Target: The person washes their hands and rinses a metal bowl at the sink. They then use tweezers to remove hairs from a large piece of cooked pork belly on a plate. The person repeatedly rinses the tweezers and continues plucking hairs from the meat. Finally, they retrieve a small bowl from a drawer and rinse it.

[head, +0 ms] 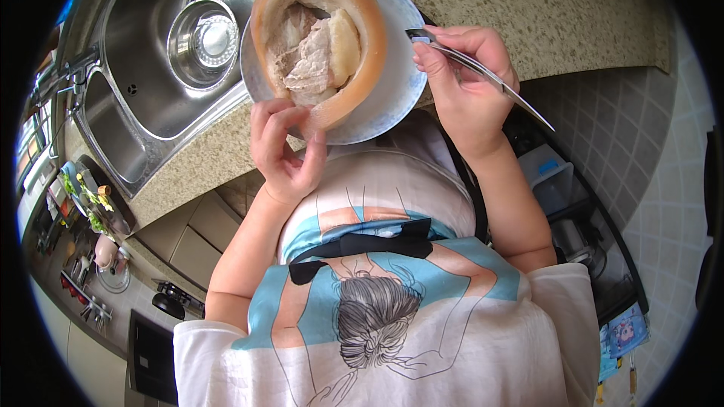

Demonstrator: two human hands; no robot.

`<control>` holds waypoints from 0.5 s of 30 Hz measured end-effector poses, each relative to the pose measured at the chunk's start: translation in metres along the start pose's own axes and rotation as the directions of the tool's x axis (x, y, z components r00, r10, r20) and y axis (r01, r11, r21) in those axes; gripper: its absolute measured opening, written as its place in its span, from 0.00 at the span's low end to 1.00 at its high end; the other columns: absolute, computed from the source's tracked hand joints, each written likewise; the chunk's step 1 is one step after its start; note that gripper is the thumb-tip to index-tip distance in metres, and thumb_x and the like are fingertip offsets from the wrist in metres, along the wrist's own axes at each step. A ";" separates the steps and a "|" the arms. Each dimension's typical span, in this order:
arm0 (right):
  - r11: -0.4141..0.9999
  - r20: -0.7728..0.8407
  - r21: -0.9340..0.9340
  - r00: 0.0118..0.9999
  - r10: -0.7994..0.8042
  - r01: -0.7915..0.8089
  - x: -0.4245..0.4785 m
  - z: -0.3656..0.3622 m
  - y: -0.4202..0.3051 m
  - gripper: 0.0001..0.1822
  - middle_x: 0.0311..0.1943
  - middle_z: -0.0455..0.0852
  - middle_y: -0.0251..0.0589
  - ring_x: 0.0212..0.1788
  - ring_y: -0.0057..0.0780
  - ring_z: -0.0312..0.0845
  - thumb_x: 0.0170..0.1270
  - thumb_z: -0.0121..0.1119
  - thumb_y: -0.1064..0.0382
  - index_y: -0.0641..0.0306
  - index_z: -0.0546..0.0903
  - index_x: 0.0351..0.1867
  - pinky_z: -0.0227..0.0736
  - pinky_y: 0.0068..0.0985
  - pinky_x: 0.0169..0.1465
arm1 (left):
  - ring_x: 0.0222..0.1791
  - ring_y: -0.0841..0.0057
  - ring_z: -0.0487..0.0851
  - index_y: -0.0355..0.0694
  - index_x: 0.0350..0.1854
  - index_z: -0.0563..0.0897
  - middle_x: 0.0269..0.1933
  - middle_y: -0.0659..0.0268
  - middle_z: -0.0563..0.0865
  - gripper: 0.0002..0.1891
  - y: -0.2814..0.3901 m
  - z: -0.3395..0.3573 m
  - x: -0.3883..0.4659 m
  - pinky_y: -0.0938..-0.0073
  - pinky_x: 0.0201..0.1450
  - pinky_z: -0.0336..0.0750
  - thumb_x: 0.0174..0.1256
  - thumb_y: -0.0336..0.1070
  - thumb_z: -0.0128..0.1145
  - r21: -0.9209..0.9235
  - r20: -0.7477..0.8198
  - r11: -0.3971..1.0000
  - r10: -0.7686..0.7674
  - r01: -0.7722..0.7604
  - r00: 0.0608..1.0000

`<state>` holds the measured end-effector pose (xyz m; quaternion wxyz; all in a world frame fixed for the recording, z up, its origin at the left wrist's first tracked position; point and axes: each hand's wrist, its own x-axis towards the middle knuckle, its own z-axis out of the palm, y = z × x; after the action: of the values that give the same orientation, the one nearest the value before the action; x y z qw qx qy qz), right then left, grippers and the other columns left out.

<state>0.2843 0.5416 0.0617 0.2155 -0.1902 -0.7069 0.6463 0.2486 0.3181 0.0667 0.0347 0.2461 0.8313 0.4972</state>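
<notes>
A large piece of cooked meat (310,59) with a thick, pale orange rind curled around it lies on a white plate with a blue pattern (399,82). My left hand (288,147) pinches the near end of the rind between thumb and fingers at the plate's near edge. At the plate's right rim, my right hand (472,82) holds slim metal tweezers (481,69) with their wide tip pointing left towards the meat. The tip is apart from the rind.
The plate stands on a speckled stone counter (565,17). To its left is a stainless steel sink (153,28) with a metal bowl (203,44) in it. Leafy vegetables (93,192) stand at the far left. Below the counter on the right is a rack (608,271) with containers.
</notes>
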 end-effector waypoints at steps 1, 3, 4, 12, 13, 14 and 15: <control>1.000 0.039 -0.002 0.999 -0.001 0.001 0.000 0.001 -0.001 0.10 0.34 0.85 0.42 0.35 0.23 0.83 0.54 0.68 0.74 0.67 0.76 0.33 0.80 0.21 0.39 | 0.34 0.67 0.72 0.31 0.35 0.79 0.35 0.56 0.75 0.13 0.000 0.000 0.000 0.74 0.35 0.67 0.42 0.25 0.60 0.002 0.000 1.000 -0.006 0.006 1.000; 1.000 0.116 -0.008 0.993 -0.005 0.006 0.000 0.004 -0.004 0.10 0.34 0.85 0.42 0.35 0.24 0.84 0.54 0.68 0.74 0.67 0.76 0.33 0.80 0.21 0.39 | 0.34 0.67 0.72 0.31 0.35 0.79 0.35 0.56 0.75 0.13 0.001 -0.001 0.001 0.75 0.34 0.67 0.42 0.25 0.60 0.003 -0.001 1.000 -0.015 0.015 1.000; 0.995 0.128 -0.016 0.987 -0.097 0.100 0.002 0.005 -0.001 0.11 0.35 0.85 0.42 0.34 0.24 0.83 0.53 0.68 0.74 0.67 0.76 0.33 0.80 0.21 0.38 | 0.34 0.68 0.72 0.31 0.35 0.79 0.35 0.56 0.75 0.13 0.002 0.000 0.001 0.75 0.34 0.67 0.42 0.25 0.60 0.001 -0.001 1.000 -0.014 0.014 1.000; 0.994 0.157 -0.079 0.985 -0.069 0.082 0.003 0.008 0.000 0.11 0.33 0.85 0.41 0.31 0.27 0.82 0.52 0.69 0.73 0.66 0.76 0.32 0.79 0.22 0.36 | 0.33 0.68 0.71 0.31 0.34 0.79 0.34 0.57 0.76 0.13 0.001 0.000 0.002 0.75 0.33 0.67 0.41 0.25 0.60 0.014 -0.002 1.000 0.017 -0.017 1.000; 0.992 0.161 -0.088 0.984 -0.073 0.088 0.004 0.008 0.000 0.10 0.32 0.85 0.41 0.31 0.27 0.82 0.52 0.69 0.73 0.66 0.76 0.32 0.78 0.23 0.36 | 0.35 0.68 0.71 0.30 0.35 0.78 0.36 0.56 0.75 0.13 0.001 -0.001 0.001 0.75 0.36 0.67 0.44 0.26 0.60 0.013 0.028 1.000 0.006 -0.007 1.000; 0.990 0.174 -0.094 0.981 -0.089 0.107 0.005 0.008 0.001 0.10 0.32 0.85 0.41 0.31 0.28 0.82 0.52 0.69 0.73 0.66 0.77 0.31 0.78 0.23 0.36 | 0.37 0.69 0.71 0.29 0.37 0.77 0.38 0.56 0.74 0.12 0.002 -0.003 0.000 0.76 0.39 0.66 0.48 0.26 0.59 0.011 0.058 1.000 -0.004 0.004 0.998; 0.987 0.189 -0.099 0.976 -0.105 0.125 0.006 0.007 0.002 0.10 0.31 0.85 0.41 0.31 0.28 0.82 0.52 0.69 0.73 0.66 0.77 0.31 0.78 0.23 0.36 | 0.39 0.69 0.71 0.28 0.38 0.76 0.40 0.55 0.74 0.12 0.001 -0.004 -0.001 0.77 0.42 0.66 0.52 0.27 0.59 0.011 0.088 1.000 -0.016 0.015 0.996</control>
<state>0.2750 0.5395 0.0594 0.1759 -0.1004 -0.7680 0.6075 0.2487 0.3148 0.0699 0.0737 0.2615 0.8334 0.4812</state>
